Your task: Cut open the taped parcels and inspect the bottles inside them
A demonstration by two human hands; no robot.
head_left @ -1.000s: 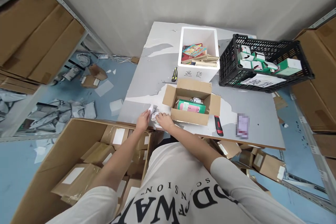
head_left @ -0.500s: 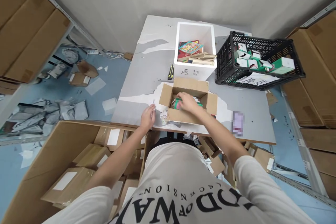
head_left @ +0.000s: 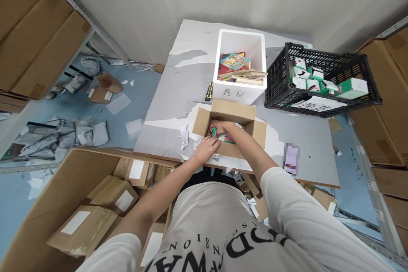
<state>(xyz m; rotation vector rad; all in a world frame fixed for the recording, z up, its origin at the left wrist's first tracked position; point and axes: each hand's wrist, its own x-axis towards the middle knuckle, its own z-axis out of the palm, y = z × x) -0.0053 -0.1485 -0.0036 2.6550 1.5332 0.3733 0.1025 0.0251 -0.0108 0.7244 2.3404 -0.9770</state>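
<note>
An open cardboard box (head_left: 232,108) stands on the table with its flaps folded outward. My left hand (head_left: 206,148) lies at its front left corner, the fingers closed over the edge of the front flap. Inside the box, my right hand (head_left: 220,127) reaches down to the left end, its fingers bent round a green and pink carton (head_left: 228,137). The fingertips are partly hidden by the box wall. Crumpled white paper (head_left: 184,137) sits to the left of the box.
Behind the box are a white foam box (head_left: 239,92) holding books and a yellow-black utility knife (head_left: 208,91). A black crate (head_left: 277,89) with green-white cartons stands at right, a blurred purple item (head_left: 291,159) before it. Bottom left, a large carton (head_left: 41,204) holds taped parcels.
My left hand has let go of the crumpled paper and moved right onto the box's front edge. My right hand has gone deeper into the box, toward its left end.
</note>
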